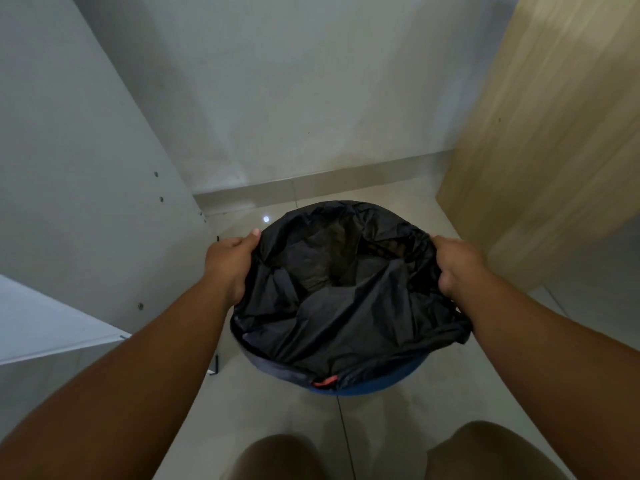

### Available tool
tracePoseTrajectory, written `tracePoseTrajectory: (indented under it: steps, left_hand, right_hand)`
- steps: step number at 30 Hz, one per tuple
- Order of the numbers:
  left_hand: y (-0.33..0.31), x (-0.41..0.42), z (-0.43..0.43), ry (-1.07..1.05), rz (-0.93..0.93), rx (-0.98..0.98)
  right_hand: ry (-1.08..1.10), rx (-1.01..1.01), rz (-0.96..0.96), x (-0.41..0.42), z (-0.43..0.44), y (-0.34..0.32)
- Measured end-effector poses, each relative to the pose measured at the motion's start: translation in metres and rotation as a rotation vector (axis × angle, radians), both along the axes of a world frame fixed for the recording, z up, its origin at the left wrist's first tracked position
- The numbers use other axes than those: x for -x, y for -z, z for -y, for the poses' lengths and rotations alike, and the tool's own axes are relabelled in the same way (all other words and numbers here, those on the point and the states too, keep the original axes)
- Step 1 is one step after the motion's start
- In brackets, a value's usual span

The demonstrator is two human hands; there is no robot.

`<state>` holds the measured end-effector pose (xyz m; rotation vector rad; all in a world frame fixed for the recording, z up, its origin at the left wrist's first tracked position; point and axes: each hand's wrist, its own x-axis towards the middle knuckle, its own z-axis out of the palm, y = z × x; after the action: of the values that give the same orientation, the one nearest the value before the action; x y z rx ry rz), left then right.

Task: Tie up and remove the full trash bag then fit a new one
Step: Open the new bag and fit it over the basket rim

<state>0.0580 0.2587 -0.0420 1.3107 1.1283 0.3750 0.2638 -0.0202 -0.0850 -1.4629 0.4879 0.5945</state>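
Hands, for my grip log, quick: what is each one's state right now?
Left hand: closed, gripping the left rim of the black trash bag.
Right hand: closed, gripping the bag's right rim.

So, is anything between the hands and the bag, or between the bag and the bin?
Nothing visible. The left hand and right hand grip the black bag at opposite sides of its mouth, and it lies open in the blue bin.

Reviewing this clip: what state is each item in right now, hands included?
black trash bag: mouth open, untied, spread over the bin's rim.
blue bin: upright on the floor, lined by the bag.
red drawstring tab: showing at the bag's near hem, not pulled.
left hand: grips the bag's left edge.
right hand: grips the bag's right edge.
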Motion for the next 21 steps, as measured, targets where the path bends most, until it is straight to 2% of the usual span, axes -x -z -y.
tracePoseTrajectory:
  steps: [4,6,12,15,17,19,21]
  left_hand:
    - [-0.002,-0.001,0.001,-0.016,0.072,0.085]
    - [0.002,0.008,0.006,0.016,0.047,0.040]
    - [0.010,0.038,0.027,-0.014,-0.091,-0.173]
    - [0.014,0.035,0.032,-0.078,-0.111,-0.227]
    - [0.015,0.029,0.030,-0.131,-0.045,-0.118]
    - [0.018,0.025,0.022,-0.162,0.032,0.085]
    - [0.021,0.025,0.016,-0.185,0.075,0.230]
  right_hand:
    - [-0.024,-0.053,-0.024,0.003,0.019,-0.005]
    - [-0.075,-0.046,0.002,0.015,0.025,-0.015]
    - [-0.199,0.294,0.148,0.060,0.021,-0.056]
    - [-0.151,0.401,0.234,0.061,0.016,-0.044]
    - [-0.099,0.275,0.111,0.050,0.018,-0.028]
    - [-0.081,0.093,-0.062,0.038,0.021,-0.016]
    - [-0.084,-0.021,-0.150,0.024,0.026,0.002]
